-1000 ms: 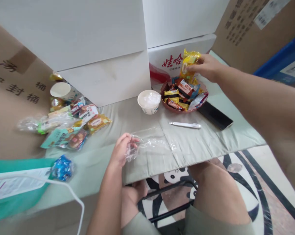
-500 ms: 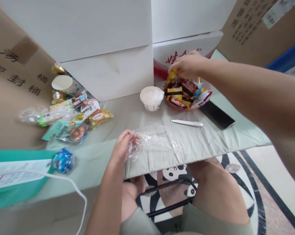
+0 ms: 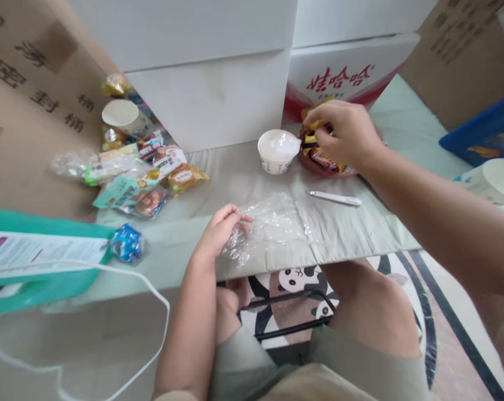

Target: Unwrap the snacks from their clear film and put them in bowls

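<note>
Dropped lower since a moment ago, my right hand (image 3: pixel 347 133) now digs into the snack bowl (image 3: pixel 318 166), fingers closed on a yellow wrapper (image 3: pixel 311 125); my left hand (image 3: pixel 219 233) pinches the clear plastic bag (image 3: pixel 272 225) flat on the table, seemingly keeping it ready.

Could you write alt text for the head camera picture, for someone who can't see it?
A seated person's right hand reaches into a bowl of wrapped snacks on a grey-green table, while the left hand pinches a crumpled clear plastic bag. A white cup and white pen lie nearby, with more snack packets heaped at left before white boxes.
</note>
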A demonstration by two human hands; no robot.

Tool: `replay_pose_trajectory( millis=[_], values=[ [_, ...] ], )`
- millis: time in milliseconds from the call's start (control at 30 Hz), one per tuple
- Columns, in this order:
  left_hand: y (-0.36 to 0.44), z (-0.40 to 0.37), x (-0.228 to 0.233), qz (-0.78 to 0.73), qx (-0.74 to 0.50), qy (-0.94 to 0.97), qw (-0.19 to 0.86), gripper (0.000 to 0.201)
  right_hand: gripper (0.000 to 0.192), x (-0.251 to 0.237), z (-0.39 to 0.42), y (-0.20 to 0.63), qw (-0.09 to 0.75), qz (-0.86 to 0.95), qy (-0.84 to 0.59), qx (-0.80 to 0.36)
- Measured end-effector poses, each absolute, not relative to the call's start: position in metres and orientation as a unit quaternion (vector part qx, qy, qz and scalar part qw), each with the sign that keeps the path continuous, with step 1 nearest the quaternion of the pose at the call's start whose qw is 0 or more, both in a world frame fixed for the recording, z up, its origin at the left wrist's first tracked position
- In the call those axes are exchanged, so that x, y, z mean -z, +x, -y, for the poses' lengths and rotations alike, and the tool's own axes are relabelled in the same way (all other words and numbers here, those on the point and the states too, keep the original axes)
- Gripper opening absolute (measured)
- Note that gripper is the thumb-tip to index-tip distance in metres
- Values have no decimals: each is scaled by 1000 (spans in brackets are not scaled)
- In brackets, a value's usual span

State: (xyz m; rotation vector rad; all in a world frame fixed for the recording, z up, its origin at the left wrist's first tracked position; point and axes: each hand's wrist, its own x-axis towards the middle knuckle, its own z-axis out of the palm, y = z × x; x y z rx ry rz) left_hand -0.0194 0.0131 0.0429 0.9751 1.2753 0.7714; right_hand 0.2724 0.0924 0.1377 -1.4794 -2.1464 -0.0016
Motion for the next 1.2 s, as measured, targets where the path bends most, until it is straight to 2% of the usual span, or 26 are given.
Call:
replay_pose_trajectory(
  millis=[67,100,167,200,333,367,433,467,500,600,667,833,1000,1067,1133,1200],
  values=[
    [-21,-9,-44,-550,-320,450,627,22,34,-119,-68,258,291,804,-515,-56],
    [-23,-8,-44,-544,-302,467,628,21,37,-107,-55,250,278,823,-485,-97],
    [-28,-8,-45,-532,-260,504,629,20,59,-78,-27,235,234,850,-445,-155],
    [-32,-8,-45,-528,-244,520,625,21,65,-63,-15,229,218,840,-470,-159],
    [-46,-7,-43,-553,-260,576,542,24,36,-14,11,219,240,746,-599,-167],
    [-47,-6,-42,-560,-271,598,506,33,29,-8,12,220,261,725,-613,-175],
    [-48,-4,-40,-562,-277,653,426,68,18,-5,10,225,312,699,-616,-183],
    [-47,-3,-38,-564,-276,675,387,77,14,-6,9,227,338,690,-613,-182],
    [-46,-2,-37,-572,-278,686,353,73,10,-8,8,230,361,682,-611,-179],
    [-43,-7,-32,-603,-342,649,315,24,5,-15,8,234,401,647,-619,-190],
    [-44,-12,-30,-603,-422,589,335,8,6,-17,12,237,408,616,-638,-215],
    [-52,-25,-26,-590,-532,445,415,17,5,-11,19,247,448,543,-648,-290],
    [-52,-30,-21,-587,-570,407,407,23,6,-3,14,251,519,515,-612,-302],
    [-50,-28,-19,-556,-548,413,469,28,8,0,12,249,531,509,-610,-294],
    [-47,-25,-18,-526,-456,430,575,37,12,1,11,248,549,496,-609,-286],
    [-43,-23,-17,-518,-363,449,632,43,16,1,10,249,585,478,-594,-277]
  ],
)
